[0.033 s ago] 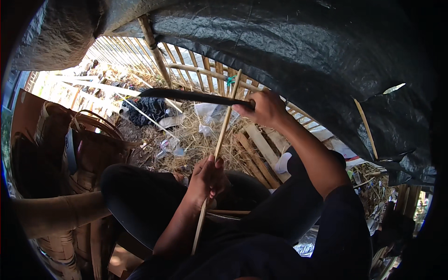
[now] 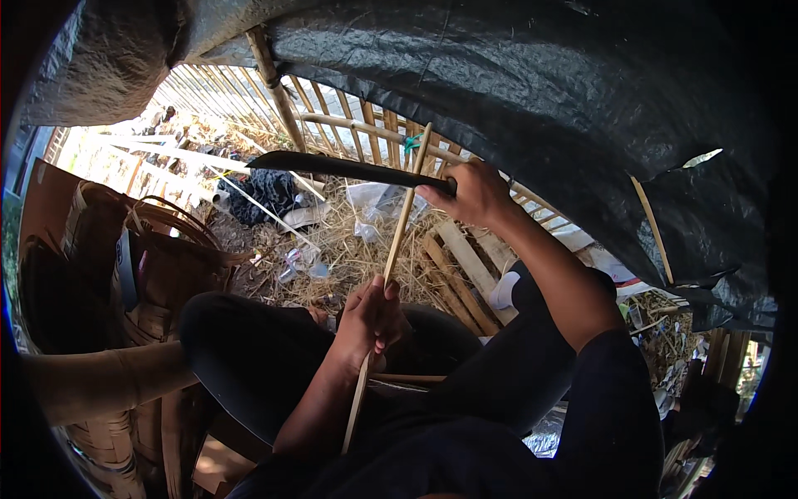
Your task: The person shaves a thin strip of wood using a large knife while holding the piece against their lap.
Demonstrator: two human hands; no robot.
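My left hand point(image 2: 370, 318) is wrapped round a long, thin bamboo strip point(image 2: 402, 223), which slants from my lap up and away from me. Farther up, my right hand point(image 2: 474, 193) grips a machete point(image 2: 332, 168) by its handle, mostly hidden in the fingers. The dark, broad blade points left and lies across the strip near its far end. Where blade and strip cross, they appear to touch.
Woven baskets point(image 2: 170, 258) and a thick bamboo pole point(image 2: 116, 378) stand close on my left. A black tarp point(image 2: 532, 91) hangs over the far right side, in front of a bamboo fence point(image 2: 345, 116). Straw, plastic litter and wooden planks point(image 2: 465, 249) cover the ground.
The machete blade has turned slightly, showing more of its flat side, and its tip sits a little higher. My left hand and the bamboo strip look nearly unmoved.
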